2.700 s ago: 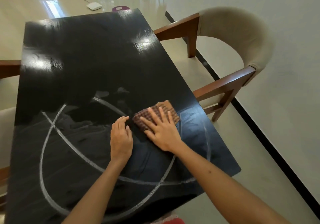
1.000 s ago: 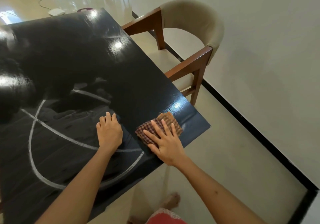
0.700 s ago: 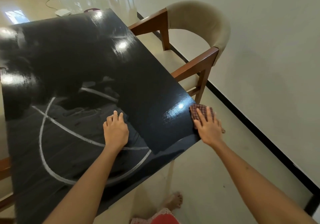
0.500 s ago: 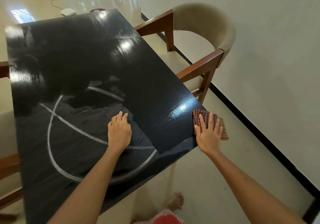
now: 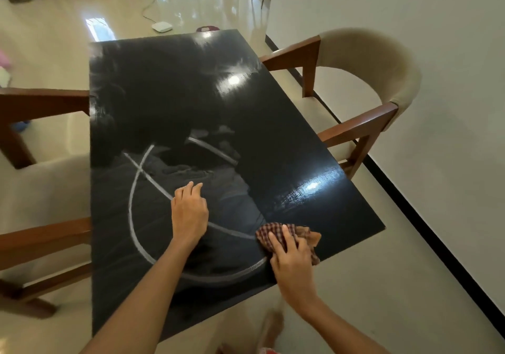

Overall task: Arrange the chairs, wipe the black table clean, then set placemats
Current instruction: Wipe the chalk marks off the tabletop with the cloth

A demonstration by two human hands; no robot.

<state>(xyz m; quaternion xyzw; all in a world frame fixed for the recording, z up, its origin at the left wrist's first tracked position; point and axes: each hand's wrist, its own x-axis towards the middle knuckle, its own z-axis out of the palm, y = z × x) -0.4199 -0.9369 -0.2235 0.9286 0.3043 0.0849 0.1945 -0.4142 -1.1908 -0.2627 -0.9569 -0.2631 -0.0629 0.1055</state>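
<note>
1. Your right hand [image 5: 293, 267] lay palm-down on the checked cloth [image 5: 287, 237], fingers nearly straight and spread, pressing it flat against the bench [image 5: 246, 124] rather than closing a grip round it.
2. The cloth sat near the bench's near right corner, a crumpled edge sticking out past your fingertips toward that corner.
3. Your left hand [image 5: 189, 215] rested on the bench just left of the cloth, apart from it, fingers loosely curled with the tips touching the black surface and nothing held.
4. White chalk-like lines [image 5: 136, 217], a curved arc crossed by straight strokes, marked the bench around your left hand; one stroke ran from under that hand toward the cloth.
5. The bench surface beyond the cloth, toward its far end, looked glossy with bright reflections.
6. A padded wooden armchair [image 5: 366, 80] stood against the bench's right side, its seat tucked partly under the edge.
7. Another wooden chair [image 5: 41, 189] stood at the bench's left side.
8. A small white device [image 5: 162, 26] with a cable lay on the floor beyond the bench's far end.
</note>
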